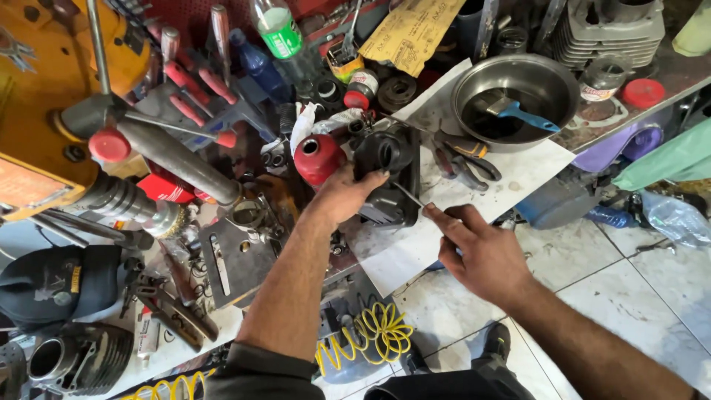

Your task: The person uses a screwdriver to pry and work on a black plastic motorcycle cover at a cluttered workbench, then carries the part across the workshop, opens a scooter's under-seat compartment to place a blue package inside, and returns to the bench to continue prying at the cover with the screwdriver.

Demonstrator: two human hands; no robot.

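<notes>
Fingers (443, 219) pinch thin tool (408, 195) against black part (389, 178).

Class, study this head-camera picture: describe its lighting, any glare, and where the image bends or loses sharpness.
Head view: even daylight, soft shadows; glare on the steel bowl rim and pale floor tiles. Wide-lens distortion bows the drill press at the left edge. The left hand on the dark engine part and the right hand with its thin tool are sharp; corners soften slightly.
</notes>
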